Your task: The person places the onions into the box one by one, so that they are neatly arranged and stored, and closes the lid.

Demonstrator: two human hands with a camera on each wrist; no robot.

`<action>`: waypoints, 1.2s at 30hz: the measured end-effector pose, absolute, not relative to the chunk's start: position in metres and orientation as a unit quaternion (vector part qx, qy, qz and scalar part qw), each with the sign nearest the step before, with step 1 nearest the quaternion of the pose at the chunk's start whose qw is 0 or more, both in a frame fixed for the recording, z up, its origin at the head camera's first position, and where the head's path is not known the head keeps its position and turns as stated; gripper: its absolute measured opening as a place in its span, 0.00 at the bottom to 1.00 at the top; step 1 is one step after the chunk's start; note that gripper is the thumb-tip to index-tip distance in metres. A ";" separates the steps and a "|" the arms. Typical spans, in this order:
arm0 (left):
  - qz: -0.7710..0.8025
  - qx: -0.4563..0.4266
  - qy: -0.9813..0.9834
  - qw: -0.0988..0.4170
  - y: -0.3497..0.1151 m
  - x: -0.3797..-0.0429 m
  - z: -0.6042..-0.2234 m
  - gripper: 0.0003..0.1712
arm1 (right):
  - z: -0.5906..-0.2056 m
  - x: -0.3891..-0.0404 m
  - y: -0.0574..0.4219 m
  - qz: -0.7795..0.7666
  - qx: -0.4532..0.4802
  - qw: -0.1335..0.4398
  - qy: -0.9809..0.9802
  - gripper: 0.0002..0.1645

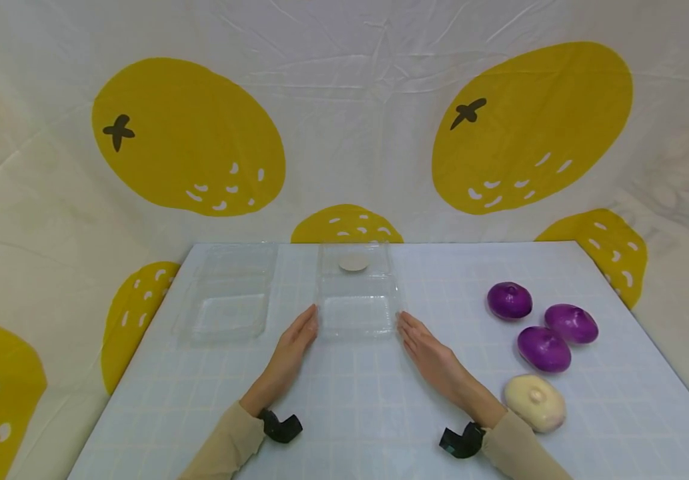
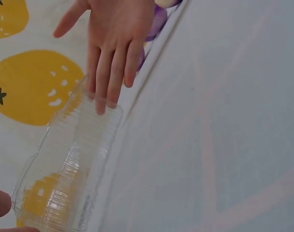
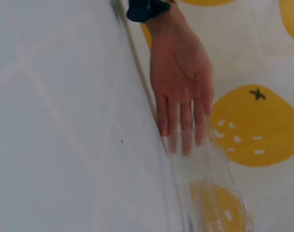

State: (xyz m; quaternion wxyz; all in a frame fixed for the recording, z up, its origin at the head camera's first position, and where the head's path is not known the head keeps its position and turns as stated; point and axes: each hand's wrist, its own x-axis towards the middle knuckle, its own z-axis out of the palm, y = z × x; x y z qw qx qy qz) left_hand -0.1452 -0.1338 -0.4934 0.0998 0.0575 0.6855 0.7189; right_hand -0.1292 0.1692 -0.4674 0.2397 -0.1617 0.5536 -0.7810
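Observation:
A clear plastic clamshell box (image 1: 357,317) lies with its lid raised or laid back at the middle of the table, a pale oval patch on its far half. Along its left side my left hand (image 1: 294,340) touches with straight fingers. On the opposite side, the fingertips of my right hand (image 1: 434,357) meet the wall. The left wrist view shows the right palm (image 2: 120,29) facing the see-through box (image 2: 72,159). From the right wrist, the left palm (image 3: 181,67) appears with extended fingers behind the box's clear wall (image 3: 200,169).
Another clear plastic box (image 1: 227,313) stands at the left. On the right are purple onions (image 1: 544,349) and a cream-coloured round bulb (image 1: 535,402), close to the right forearm. A pale checked cloth (image 1: 350,427) covers the table; a fruit-patterned curtain (image 1: 350,133) hangs behind.

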 end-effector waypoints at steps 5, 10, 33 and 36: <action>0.707 0.059 0.698 0.097 -0.135 -0.141 -0.492 0.34 | -0.467 -0.124 0.173 -0.778 -0.185 0.251 0.545 0.40; 0.701 0.056 0.705 0.097 -0.136 -0.136 -0.491 0.34 | -0.467 -0.118 0.177 -0.775 -0.204 0.263 0.537 0.40; 0.676 0.110 0.723 0.086 -0.140 -0.116 -0.493 0.38 | -0.462 -0.090 0.189 -0.777 -0.195 0.286 0.527 0.39; 0.671 0.127 0.726 0.086 -0.141 -0.117 -0.493 0.40 | -0.463 -0.089 0.190 -0.781 -0.196 0.286 0.519 0.39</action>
